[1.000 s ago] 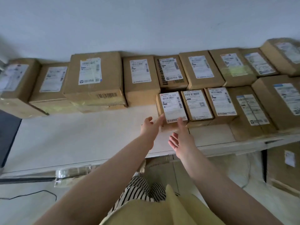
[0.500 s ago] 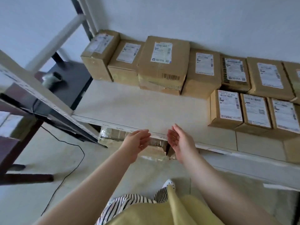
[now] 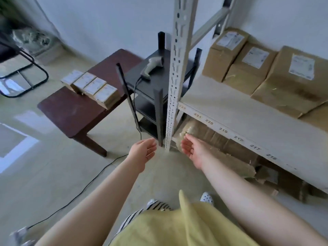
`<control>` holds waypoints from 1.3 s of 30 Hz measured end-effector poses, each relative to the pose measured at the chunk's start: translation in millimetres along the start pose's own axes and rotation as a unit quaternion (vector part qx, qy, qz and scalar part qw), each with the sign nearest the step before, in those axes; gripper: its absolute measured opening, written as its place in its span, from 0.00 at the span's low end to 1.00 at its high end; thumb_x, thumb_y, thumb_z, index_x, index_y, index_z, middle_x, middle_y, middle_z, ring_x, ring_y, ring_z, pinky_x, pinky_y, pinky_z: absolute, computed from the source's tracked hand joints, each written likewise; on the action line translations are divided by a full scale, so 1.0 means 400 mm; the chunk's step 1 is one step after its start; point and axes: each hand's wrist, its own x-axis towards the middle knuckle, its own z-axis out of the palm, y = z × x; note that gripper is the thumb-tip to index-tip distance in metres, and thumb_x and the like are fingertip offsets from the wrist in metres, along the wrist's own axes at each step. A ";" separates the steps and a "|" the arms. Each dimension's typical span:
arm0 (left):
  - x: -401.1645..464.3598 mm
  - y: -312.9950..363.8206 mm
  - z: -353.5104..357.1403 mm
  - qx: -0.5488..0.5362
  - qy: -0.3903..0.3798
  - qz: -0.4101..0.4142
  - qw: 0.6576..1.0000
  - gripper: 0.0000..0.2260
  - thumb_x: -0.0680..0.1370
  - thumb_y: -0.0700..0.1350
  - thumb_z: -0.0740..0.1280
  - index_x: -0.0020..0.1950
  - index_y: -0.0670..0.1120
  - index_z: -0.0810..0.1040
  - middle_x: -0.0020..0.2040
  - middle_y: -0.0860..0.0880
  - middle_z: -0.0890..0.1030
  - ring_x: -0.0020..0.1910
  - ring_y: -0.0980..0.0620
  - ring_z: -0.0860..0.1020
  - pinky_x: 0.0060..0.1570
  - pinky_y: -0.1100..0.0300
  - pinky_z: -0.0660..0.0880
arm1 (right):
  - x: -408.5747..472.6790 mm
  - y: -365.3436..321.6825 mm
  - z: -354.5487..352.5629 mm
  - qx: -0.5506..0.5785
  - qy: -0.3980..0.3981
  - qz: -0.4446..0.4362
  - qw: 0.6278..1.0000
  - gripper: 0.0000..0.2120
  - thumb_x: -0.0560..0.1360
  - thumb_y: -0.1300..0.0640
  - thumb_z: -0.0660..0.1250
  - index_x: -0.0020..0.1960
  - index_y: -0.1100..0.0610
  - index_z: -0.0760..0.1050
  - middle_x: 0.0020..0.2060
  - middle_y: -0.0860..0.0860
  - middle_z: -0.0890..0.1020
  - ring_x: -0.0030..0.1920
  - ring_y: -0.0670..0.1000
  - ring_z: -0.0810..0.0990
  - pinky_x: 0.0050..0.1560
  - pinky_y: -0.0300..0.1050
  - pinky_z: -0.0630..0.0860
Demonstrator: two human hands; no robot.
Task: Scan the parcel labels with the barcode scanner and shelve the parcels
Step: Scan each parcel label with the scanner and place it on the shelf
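Both hands hang empty in front of me over the floor, palms facing each other: my left hand (image 3: 142, 151) and my right hand (image 3: 192, 148), fingers relaxed. A grey barcode scanner (image 3: 152, 67) lies on a small black stand (image 3: 142, 82), its cable running down to the floor. Several small labelled parcels (image 3: 90, 87) sit in a row on a dark brown low table (image 3: 74, 112) to the left. On the white shelf (image 3: 230, 110) at the right, large cardboard parcels (image 3: 291, 82) stand along the wall.
The shelf's white perforated upright (image 3: 174, 73) rises between the stand and the shelf. Flattened cardboard and wrapped boxes (image 3: 230, 157) lie under the shelf. A black cable (image 3: 79, 190) crosses the floor. A black chair frame (image 3: 23, 75) stands far left.
My hands have let go of the small parcel placed on the shelf and drawn back empty. My view has swung left, away from the shelf, bringing the table, stand and scanner into sight.
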 end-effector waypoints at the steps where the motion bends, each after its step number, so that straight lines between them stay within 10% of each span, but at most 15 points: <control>1: 0.002 0.009 -0.048 -0.016 0.011 -0.002 1.000 0.03 0.80 0.44 0.69 0.51 0.45 0.80 0.43 0.49 0.83 0.42 0.53 0.81 0.45 0.61 0.78 | 0.001 0.020 0.049 -0.011 -0.015 0.013 1.000 0.04 0.78 0.56 0.70 0.47 0.56 0.77 0.35 0.51 0.82 0.35 0.47 0.80 0.36 0.37 0.77; 23: 0.356 0.372 -0.447 -0.180 0.126 0.005 0.976 0.06 0.80 0.45 0.71 0.46 0.45 0.78 0.38 0.49 0.81 0.35 0.55 0.77 0.31 0.68 0.76 | 0.384 0.012 0.832 -0.217 -0.135 0.089 0.962 0.13 0.77 0.50 0.71 0.55 0.58 0.78 0.38 0.51 0.82 0.36 0.47 0.80 0.40 0.39 0.78; 39: 0.647 0.667 -0.508 -0.147 0.180 -0.031 0.972 0.14 0.78 0.49 0.73 0.58 0.46 0.73 0.45 0.48 0.76 0.44 0.53 0.77 0.52 0.58 0.79 | 0.618 -0.090 1.086 -0.253 -0.092 0.118 0.956 0.12 0.75 0.48 0.73 0.50 0.55 0.77 0.43 0.52 0.79 0.41 0.48 0.77 0.47 0.42 0.78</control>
